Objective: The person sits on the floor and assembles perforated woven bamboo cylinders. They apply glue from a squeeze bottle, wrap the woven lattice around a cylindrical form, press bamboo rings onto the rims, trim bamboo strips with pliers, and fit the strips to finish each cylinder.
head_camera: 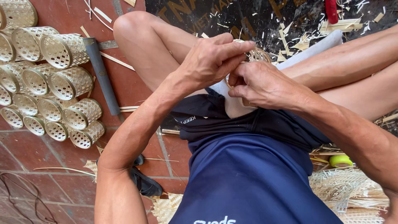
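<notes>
A: Looking down over the lap. Both hands meet above the knees on a small woven basket (258, 54). Only a bit of its open-lattice weave and rim shows past the fingers.

B: Left hand?

A: Left hand (211, 60) comes in from the left, fingers curled over the top of the basket, fingertips reaching its rim. Closed on it, from the look of it.

B: Right?

A: Right hand (263, 85) sits just below and beside, fingers bent in, pinching at the basket's near edge. Thumb side hidden, so the exact grip is unclear, but it is closed on the basket too.

B: Where does the basket sit?

A: Held between the two hands, above the thighs, just in front of the dark shorts (215, 116). Not resting on the floor.

B: Surroundings?

A: Left, on the red tile floor (41, 157), a stack of finished woven cylinders (49, 83) lying on their sides, mouths toward the camera. A grey tube (101, 76) lies beside them. Black sandal (145, 182) near the left elbow. Lower right, a heap of woven matting (352, 191) with a yellow-green tape roll (340, 161) just above it. Shavings (290, 29) scattered over the dark mat (248, 16) at top.
</notes>
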Demonstrator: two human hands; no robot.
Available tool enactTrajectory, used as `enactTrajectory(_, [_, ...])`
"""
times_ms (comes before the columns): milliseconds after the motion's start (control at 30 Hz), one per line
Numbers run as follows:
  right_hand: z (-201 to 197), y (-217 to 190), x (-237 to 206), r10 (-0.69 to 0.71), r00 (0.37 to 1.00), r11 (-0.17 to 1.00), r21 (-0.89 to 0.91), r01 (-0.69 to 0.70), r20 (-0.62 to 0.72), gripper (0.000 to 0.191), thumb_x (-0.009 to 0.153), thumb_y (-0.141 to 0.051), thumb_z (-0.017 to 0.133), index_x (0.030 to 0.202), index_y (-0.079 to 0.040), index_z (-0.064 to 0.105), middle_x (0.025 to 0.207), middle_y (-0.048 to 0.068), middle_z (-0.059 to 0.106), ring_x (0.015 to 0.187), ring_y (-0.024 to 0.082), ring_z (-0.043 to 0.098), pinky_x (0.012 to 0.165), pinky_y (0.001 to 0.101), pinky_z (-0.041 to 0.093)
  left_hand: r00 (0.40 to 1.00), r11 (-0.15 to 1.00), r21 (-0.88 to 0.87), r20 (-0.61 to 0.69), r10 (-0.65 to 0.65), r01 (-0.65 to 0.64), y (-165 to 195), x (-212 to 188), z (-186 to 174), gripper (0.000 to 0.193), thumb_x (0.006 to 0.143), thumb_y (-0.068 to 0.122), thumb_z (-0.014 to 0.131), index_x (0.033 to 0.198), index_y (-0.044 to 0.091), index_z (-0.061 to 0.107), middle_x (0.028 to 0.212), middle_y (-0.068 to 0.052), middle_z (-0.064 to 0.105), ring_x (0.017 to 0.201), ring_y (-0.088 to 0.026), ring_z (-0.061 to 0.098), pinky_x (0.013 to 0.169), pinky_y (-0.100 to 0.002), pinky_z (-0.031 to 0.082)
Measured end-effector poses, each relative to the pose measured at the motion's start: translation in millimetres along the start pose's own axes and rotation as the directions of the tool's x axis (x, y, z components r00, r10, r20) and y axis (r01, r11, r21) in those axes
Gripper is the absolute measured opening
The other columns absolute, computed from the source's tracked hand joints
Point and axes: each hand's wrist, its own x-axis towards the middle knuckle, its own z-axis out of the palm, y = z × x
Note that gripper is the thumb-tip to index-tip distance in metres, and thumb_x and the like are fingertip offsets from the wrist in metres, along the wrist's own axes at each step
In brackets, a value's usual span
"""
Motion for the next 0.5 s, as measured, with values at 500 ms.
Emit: enactTrajectory(500, [0, -5, 8, -0.199, 0.979, 0.969, -0.137, 0.203, 0.048, 0.022, 0.078, -0.023, 0.073, 0.085, -0.003, 0.066, 0.077, 0.016, 0.069, 0.081, 0.035, 0.068, 0.072, 0.0474, 0.051, 0.974, 0.932, -0.287, 0.015, -0.226, 0.221, 21, -3, -9, 0.025, 0.103, 0.007, 0.072, 0.128, 0.009, 0.071, 0.091, -0.009, 0.065, 0.076, -0.019, 0.066, 0.067, -0.033, 0.053])
